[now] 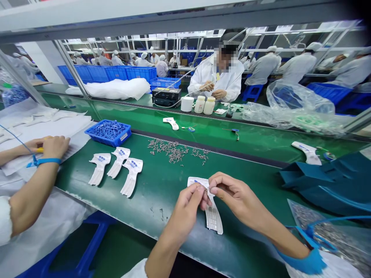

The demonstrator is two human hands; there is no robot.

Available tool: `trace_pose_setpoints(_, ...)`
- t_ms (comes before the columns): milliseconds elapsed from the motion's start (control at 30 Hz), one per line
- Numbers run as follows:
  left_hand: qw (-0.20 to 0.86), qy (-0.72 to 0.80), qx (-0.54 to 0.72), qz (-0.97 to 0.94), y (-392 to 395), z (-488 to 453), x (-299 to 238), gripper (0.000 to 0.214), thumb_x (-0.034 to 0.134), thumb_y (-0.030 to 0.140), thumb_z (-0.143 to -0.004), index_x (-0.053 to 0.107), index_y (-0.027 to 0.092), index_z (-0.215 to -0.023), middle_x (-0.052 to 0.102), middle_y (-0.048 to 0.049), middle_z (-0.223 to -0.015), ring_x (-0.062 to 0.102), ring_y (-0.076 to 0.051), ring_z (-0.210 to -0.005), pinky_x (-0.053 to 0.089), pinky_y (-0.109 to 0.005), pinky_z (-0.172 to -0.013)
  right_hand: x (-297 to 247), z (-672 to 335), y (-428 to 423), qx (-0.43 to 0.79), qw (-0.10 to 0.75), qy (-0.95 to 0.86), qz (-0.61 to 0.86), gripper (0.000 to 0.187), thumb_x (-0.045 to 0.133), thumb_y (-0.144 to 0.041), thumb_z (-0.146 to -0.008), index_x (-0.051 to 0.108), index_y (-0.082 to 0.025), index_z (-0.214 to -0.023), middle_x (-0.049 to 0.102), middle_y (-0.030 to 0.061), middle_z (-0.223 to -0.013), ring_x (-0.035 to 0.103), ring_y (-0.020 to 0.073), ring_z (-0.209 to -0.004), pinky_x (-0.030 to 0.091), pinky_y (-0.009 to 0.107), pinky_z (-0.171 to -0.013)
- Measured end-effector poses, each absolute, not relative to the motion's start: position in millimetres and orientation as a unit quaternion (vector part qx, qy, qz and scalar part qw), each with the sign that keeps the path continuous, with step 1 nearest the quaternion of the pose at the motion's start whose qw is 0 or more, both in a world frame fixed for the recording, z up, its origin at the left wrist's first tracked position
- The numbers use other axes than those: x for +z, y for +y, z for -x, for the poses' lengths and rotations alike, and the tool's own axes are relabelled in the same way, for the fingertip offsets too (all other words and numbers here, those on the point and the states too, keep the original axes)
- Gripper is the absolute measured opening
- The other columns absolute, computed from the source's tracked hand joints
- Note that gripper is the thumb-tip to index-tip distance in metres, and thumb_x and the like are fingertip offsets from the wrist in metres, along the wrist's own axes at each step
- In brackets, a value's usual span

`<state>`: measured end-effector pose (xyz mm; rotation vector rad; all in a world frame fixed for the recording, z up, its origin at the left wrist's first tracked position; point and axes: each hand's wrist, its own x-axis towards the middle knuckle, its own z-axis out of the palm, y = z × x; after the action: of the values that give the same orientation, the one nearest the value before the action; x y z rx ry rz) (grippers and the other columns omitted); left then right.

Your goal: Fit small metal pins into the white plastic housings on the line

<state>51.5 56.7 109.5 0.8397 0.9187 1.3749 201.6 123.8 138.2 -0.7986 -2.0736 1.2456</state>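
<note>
A white, pistol-shaped casing (213, 217) lies, partly hidden, on the green worktop (158, 183).

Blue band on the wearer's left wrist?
No, the left hand has a bare wrist; the blue band is behind the right hand.

Bright, cool white light falls evenly from above on the green counter (150, 197), leaving faint shadows near the hands (187, 202), a pale sheen on the glossy strip (139, 119) behind, and glints on the clear plastic bag (301, 96). Wide-angle distortion stretches the edges and slants the overhead rail (174, 19), with blackness in the upper right corner. The distant workers (266, 65) look soft, pixel blocks mask one co-worker (218, 77), and the small piece (206, 190) between the fingertips is perhaps too tiny to resolve.
</note>
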Motion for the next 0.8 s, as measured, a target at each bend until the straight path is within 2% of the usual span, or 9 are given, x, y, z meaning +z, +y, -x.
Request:
trace_pose_setpoints(67, 0.704, 0.316, 0.588, -0.242, 58, -53, 108, 0.039, 0.067, 0.047, -0.086, 0.049, 0.017, -0.067, 0.043, 0.0038, -0.057, 0.052, -0.014, -0.065, 0.038, -0.024, -0.062, 138, -203, 123, 0.468, 0.295, -0.783, 0.284, 0.016, 0.050, -0.028, -0.099, 0.059, -0.024, -0.087, 0.060, 0.0002, -0.092, 0.060, 0.0142, -0.082, 0.048, 0.026, -0.075)
trace_pose_setpoints(167, 0.794, 0.216, 0.557, -0.111, 59, -56, 107, 0.038, 0.075, 0.038, -0.080, 0.047, 0.018, -0.066, 0.035, 0.0079, -0.051, 0.052, -0.012, -0.059, 0.037, -0.021, -0.056, 135, -202, 121, 0.441, 0.308, -0.799, 0.267, 0.014, 0.048, -0.025, -0.100, 0.058, -0.025, -0.090, 0.060, -0.0004, -0.093, 0.059, 0.0135, -0.084, 0.047, 0.025, -0.077)
trace_pose_setpoints(267, 0.842, 0.136, 0.521, -0.029, 59, -59, 109, 0.039, 0.079, 0.030, -0.077, 0.044, 0.019, -0.065, 0.030, 0.0106, -0.048, 0.048, -0.009, -0.053, 0.035, -0.019, -0.052, 133, -199, 118, 0.421, 0.335, -0.801, 0.263, 0.013, 0.047, -0.023, -0.100, 0.057, -0.026, -0.092, 0.060, -0.0009, -0.093, 0.059, 0.0136, -0.084, 0.046, 0.025, -0.076)
trace_pose_setpoints(333, 0.836, 0.150, 0.526, -0.039, 58, -62, 111, 0.038, 0.079, 0.035, -0.077, 0.046, 0.018, -0.066, 0.033, 0.0100, -0.048, 0.047, -0.008, -0.051, 0.034, -0.019, -0.050, 132, -198, 116, 0.421, 0.355, -0.788, 0.276, 0.012, 0.048, -0.024, -0.100, 0.058, -0.026, -0.092, 0.060, -0.0012, -0.092, 0.058, 0.0137, -0.084, 0.046, 0.024, -0.075)
trace_pose_setpoints(400, 0.778, 0.234, 0.571, -0.119, 56, -64, 112, 0.037, 0.070, 0.047, -0.084, 0.054, 0.016, -0.071, 0.044, 0.0055, -0.052, 0.050, -0.010, -0.054, 0.035, -0.020, -0.050, 133, -196, 114, 0.422, 0.373, -0.770, 0.299, 0.013, 0.050, -0.026, -0.099, 0.058, -0.026, -0.090, 0.059, -0.0013, -0.091, 0.058, 0.0139, -0.083, 0.046, 0.024, -0.075)
trace_pose_setpoints(467, 0.667, 0.344, 0.620, -0.230, 54, -63, 112, 0.039, 0.061, 0.052, -0.090, 0.061, 0.014, -0.084, 0.057, -0.0004, -0.065, 0.055, -0.012, -0.063, 0.039, -0.022, -0.055, 135, -194, 112, 0.425, 0.381, -0.755, 0.324, 0.013, 0.051, -0.029, -0.099, 0.059, -0.026, -0.088, 0.058, -0.0012, -0.089, 0.057, 0.0140, -0.082, 0.046, 0.023, -0.073)
trace_pose_setpoints(567, 0.512, 0.445, 0.646, -0.350, 51, -61, 112, 0.025, 0.067, 0.041, -0.089, 0.063, 0.018, -0.100, 0.065, -0.0030, -0.087, 0.060, -0.014, -0.081, 0.044, -0.023, -0.068, 139, -192, 110, 0.443, 0.378, -0.738, 0.341, 0.014, 0.053, -0.032, -0.098, 0.059, -0.025, -0.087, 0.058, -0.0013, -0.087, 0.056, 0.0138, -0.080, 0.046, 0.022, -0.072)
trace_pose_setpoints(667, 0.431, 0.481, 0.652, -0.396, 49, -60, 114, 0.017, 0.070, 0.032, -0.087, 0.064, 0.021, -0.099, 0.067, -0.0029, -0.095, 0.062, -0.016, -0.088, 0.046, -0.024, -0.073, 141, -190, 107, 0.472, 0.372, -0.722, 0.342, 0.015, 0.053, -0.034, -0.098, 0.060, -0.025, -0.087, 0.058, -0.0011, -0.087, 0.057, 0.0140, -0.081, 0.048, 0.022, -0.073)
trace_pose_setpoints(800, 0.397, 0.505, 0.654, -0.399, 49, -63, 114, 0.013, 0.069, 0.032, -0.088, 0.067, 0.021, -0.093, 0.069, -0.0024, -0.092, 0.062, -0.015, -0.086, 0.046, -0.024, -0.075, 141, -188, 104, 0.484, 0.381, -0.712, 0.337, 0.015, 0.053, -0.034, -0.098, 0.059, -0.025, -0.088, 0.058, -0.0007, -0.089, 0.058, 0.0141, -0.082, 0.049, 0.022, -0.074)
